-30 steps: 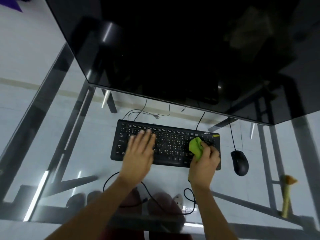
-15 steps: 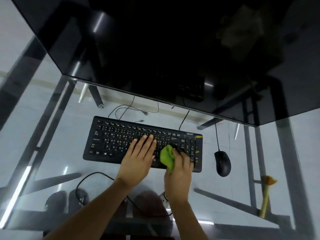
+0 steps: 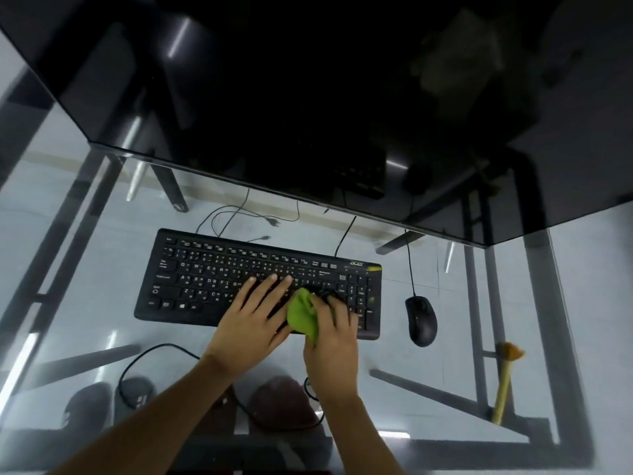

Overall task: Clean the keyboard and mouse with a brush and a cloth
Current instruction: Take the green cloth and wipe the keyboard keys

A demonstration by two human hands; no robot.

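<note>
Keyboard (image 3: 212,279) under flat, open-fingered left hand (image 3: 251,323); right hand (image 3: 334,341) grip closed around green cloth (image 3: 302,315).

Keyboard (image 3: 205,279): matt black plastic. Mouse (image 3: 421,320): matt black plastic. Cloth (image 3: 301,315): soft green fabric. Bench (image 3: 85,255): glossy clear glass.

Count: 1 keyboard (image 3: 239,286), 1 mouse (image 3: 421,320) right of keyboard, 1 green cloth (image 3: 301,315) on keyboard, 1 brush (image 3: 505,382) far right of keyboard, 2 hands on keyboard, 1 monitor (image 3: 308,97) behind keyboard.
</note>
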